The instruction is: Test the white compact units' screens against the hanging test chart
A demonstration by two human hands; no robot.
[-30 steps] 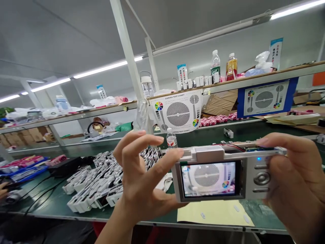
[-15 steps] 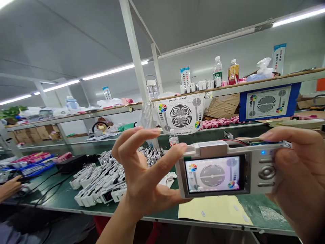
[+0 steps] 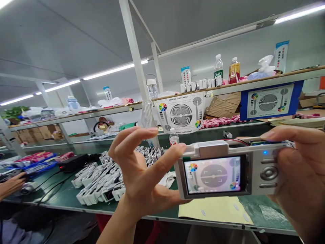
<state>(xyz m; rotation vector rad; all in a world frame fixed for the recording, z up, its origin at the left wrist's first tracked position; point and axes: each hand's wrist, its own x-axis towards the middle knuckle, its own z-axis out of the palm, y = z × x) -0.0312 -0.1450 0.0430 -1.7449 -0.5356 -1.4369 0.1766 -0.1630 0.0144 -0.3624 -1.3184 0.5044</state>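
A silver digital camera (image 3: 256, 169) is held up in front of me, its back and lit screen facing me. Wires and a circuit board show along its open top, and a blue light glows by the buttons. My left hand (image 3: 144, 173) pinches its left edge with thumb and index finger, the other fingers curled above. Around the right end, my right hand (image 3: 299, 166) grips it, thumb beside the buttons. On the screen is a blurry picture of a round test pattern. Beyond the camera hangs a camera test chart (image 3: 180, 114) from the shelf.
Many white camera housings (image 3: 101, 183) lie heaped on the green bench left of my hands. A yellow sheet (image 3: 215, 210) with small pieces lies below the camera. Another person's hand (image 3: 12, 184) is at far left. A second chart on a blue board (image 3: 269, 101) hangs at right.
The chart picture on the camera's screen has turned blurrier and paler. Both hands keep their grip, with the camera almost still. The other person's hand at far left has shifted slightly.
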